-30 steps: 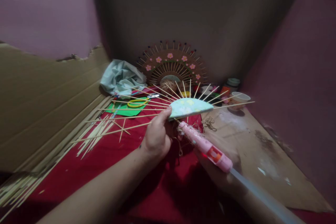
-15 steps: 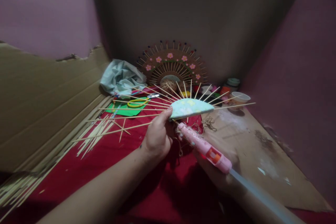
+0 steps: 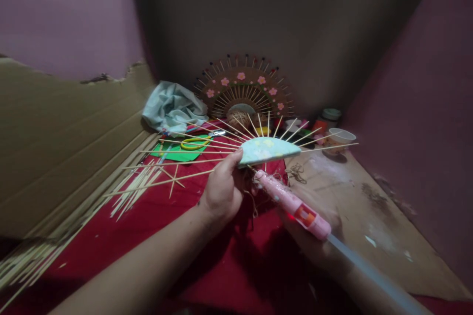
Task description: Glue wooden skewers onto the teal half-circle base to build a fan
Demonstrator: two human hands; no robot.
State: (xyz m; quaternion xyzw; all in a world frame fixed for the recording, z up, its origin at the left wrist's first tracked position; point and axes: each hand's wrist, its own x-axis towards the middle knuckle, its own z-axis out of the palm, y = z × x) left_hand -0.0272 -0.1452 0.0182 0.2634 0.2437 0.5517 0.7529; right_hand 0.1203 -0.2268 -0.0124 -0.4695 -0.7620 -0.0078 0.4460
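My left hand [image 3: 223,187] grips the left end of a pale blue half-round piece [image 3: 271,149] with yellowish patches, its thumb on top. Thin wooden sticks [image 3: 192,161] fan out from that piece to the left, back and right. My right hand [image 3: 314,229] is closed around a pink glue gun [image 3: 291,203], with a long glue stick [image 3: 365,268] coming out of its rear. The gun's nozzle points up and left, close under the piece's lower edge; whether it touches cannot be told. Some stringy twine hangs near the nozzle. The fingers under the piece are mostly hidden.
At the back stands a brown fan-shaped piece [image 3: 240,78] with pink flowers. Yellow-handled scissors [image 3: 195,143] lie on green sheets [image 3: 179,155]. Loose sticks [image 3: 138,182] lie at left on red cloth [image 3: 207,275]. A plastic cup [image 3: 342,138] and cardboard [image 3: 369,216] are at right.
The glue gun's nozzle has shifted slightly right along the piece's underside. My left hand and the stick piece stay almost still; the whole view has shifted a little.
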